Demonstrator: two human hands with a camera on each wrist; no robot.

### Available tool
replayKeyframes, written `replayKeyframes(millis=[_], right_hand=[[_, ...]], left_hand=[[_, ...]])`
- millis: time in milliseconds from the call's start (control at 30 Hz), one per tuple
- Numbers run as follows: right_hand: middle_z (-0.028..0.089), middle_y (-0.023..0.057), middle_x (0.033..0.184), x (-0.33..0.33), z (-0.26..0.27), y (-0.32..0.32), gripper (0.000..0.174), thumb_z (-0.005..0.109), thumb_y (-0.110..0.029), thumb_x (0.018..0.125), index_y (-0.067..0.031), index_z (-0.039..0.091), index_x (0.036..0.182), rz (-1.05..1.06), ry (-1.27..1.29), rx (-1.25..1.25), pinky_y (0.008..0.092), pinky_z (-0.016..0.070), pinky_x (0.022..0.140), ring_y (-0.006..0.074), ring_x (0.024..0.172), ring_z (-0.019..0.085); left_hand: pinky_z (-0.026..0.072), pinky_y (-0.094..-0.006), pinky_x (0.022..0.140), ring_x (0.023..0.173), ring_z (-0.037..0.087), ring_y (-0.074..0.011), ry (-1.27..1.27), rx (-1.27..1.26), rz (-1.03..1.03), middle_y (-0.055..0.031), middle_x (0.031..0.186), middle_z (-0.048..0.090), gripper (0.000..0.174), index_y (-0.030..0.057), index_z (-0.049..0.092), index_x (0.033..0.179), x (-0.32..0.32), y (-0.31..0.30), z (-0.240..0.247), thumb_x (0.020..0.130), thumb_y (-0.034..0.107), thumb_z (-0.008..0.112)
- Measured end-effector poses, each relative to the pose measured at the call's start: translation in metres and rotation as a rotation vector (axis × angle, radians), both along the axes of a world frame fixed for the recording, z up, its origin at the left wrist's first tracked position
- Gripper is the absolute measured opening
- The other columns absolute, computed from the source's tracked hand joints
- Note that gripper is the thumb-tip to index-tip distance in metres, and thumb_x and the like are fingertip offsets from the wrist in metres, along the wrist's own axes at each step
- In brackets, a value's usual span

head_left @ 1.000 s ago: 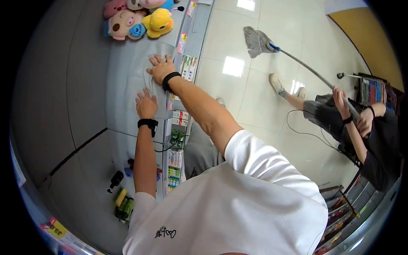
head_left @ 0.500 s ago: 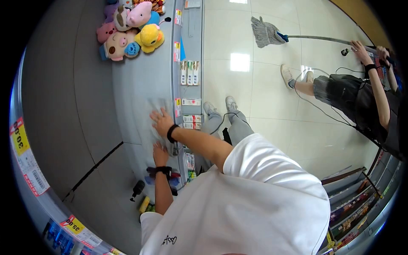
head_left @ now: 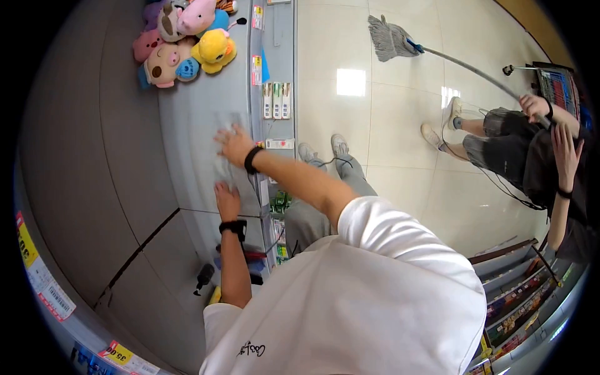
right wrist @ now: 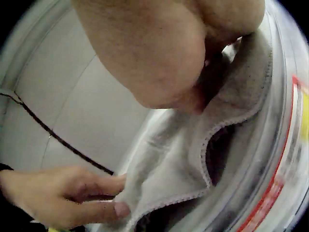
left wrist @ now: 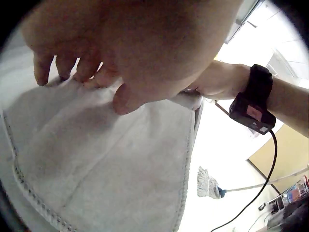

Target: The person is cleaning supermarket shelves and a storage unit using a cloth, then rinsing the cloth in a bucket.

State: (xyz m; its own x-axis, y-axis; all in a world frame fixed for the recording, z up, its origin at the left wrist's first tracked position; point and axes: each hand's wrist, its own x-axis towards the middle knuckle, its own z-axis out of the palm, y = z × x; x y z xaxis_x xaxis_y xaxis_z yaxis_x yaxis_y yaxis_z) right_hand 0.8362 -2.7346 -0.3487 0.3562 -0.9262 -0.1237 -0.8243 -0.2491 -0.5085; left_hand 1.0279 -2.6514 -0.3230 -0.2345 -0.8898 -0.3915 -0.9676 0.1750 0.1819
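A pale grey cloth with a stitched edge (left wrist: 106, 159) lies under both hands on the grey shelf (head_left: 187, 125). My right hand (head_left: 237, 147) rests on it with fingers spread, blurred in the head view. Closer to my body, my left hand (head_left: 228, 201) lies along the cloth, its fingers extended in the left wrist view. The right wrist view shows the cloth (right wrist: 164, 169) rucked into folds near the shelf's front edge, with the left thumb and fingers at its side. Most of my right fingers are hidden there behind the palm.
Plush toys (head_left: 169, 59) are piled at the shelf's far end. Small boxes (head_left: 277, 100) stand on a lower shelf. A black pump bottle (head_left: 203, 278) is near the left arm. To the right, another person (head_left: 550, 156) holds a mop (head_left: 390, 40) on the tiled floor.
Both hands first slid with the cloth toward my body, away from the plush toys, then back toward them. The other person has shifted their hands on the mop handle.
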Motion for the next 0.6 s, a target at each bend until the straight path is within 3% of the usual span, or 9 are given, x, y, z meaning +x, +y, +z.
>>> replayKeyframes(millis=[167,233,400,433,567,600], right_hand=[[0.034,-0.001,0.153,-0.044,0.009,-0.045,0.034,0.042,-0.036,0.097,-0.0328,0.063,0.123,-0.025,0.056,-0.027,0.0568,0.011,0.113,0.0205,0.144,0.023],[0.034,-0.0008,0.153,-0.043,0.012,-0.047,0.034,0.041,-0.036,0.097,-0.0328,0.063,0.123,-0.022,0.069,-0.024,0.0569,0.0109,0.113,0.0205,0.144,0.023],[0.034,-0.0008,0.153,-0.007,0.011,-0.019,0.037,0.037,-0.038,0.099,-0.0313,0.061,0.126,-0.085,0.073,-0.045,0.0591,0.0098,0.112,0.0209,0.144,0.021],[0.034,-0.0001,0.153,-0.002,0.017,-0.005,0.037,0.037,-0.038,0.099,-0.0311,0.059,0.128,-0.027,0.098,-0.033,0.0595,0.0089,0.112,0.0217,0.145,0.018],[0.029,0.0003,0.155,0.032,0.029,0.043,0.036,0.039,-0.038,0.098,-0.0301,0.06,0.126,0.095,0.061,0.048,0.0596,0.0059,0.114,0.0249,0.146,0.015],[0.028,0.0006,0.155,0.04,0.031,0.053,0.036,0.04,-0.037,0.098,-0.0295,0.061,0.125,0.131,0.051,0.053,0.0598,0.006,0.114,0.0254,0.146,0.015]], left_hand=[[0.0281,-0.0457,0.111,0.13,0.033,-0.0493,-0.037,-0.044,-0.025,-0.0353,0.137,0.039,0.052,-0.0169,0.045,0.125,-0.042,-0.064,-0.001,0.089,0.019,0.055],[0.0288,-0.0449,0.111,0.131,0.032,-0.0485,-0.046,-0.029,0.016,-0.0342,0.139,0.038,0.054,-0.0165,0.043,0.127,-0.043,-0.063,-0.005,0.089,0.02,0.055],[0.0332,-0.0426,0.108,0.13,0.036,-0.0429,0.002,-0.055,0.051,-0.0307,0.137,0.041,0.054,-0.0146,0.047,0.125,-0.015,-0.022,-0.004,0.089,0.024,0.056],[0.0352,-0.0422,0.106,0.129,0.038,-0.0417,-0.024,0.051,0.125,-0.0292,0.137,0.042,0.05,-0.0142,0.049,0.124,-0.034,-0.014,0.033,0.089,0.021,0.057],[0.0359,-0.0417,0.107,0.13,0.038,-0.0412,-0.153,0.021,0.064,-0.0304,0.135,0.042,0.053,-0.0145,0.046,0.125,0.023,0.046,0.008,0.087,0.02,0.059],[0.036,-0.0421,0.107,0.13,0.037,-0.0412,-0.136,0.069,0.14,-0.0305,0.134,0.044,0.052,-0.0149,0.048,0.122,0.033,0.058,0.008,0.086,0.021,0.06]])
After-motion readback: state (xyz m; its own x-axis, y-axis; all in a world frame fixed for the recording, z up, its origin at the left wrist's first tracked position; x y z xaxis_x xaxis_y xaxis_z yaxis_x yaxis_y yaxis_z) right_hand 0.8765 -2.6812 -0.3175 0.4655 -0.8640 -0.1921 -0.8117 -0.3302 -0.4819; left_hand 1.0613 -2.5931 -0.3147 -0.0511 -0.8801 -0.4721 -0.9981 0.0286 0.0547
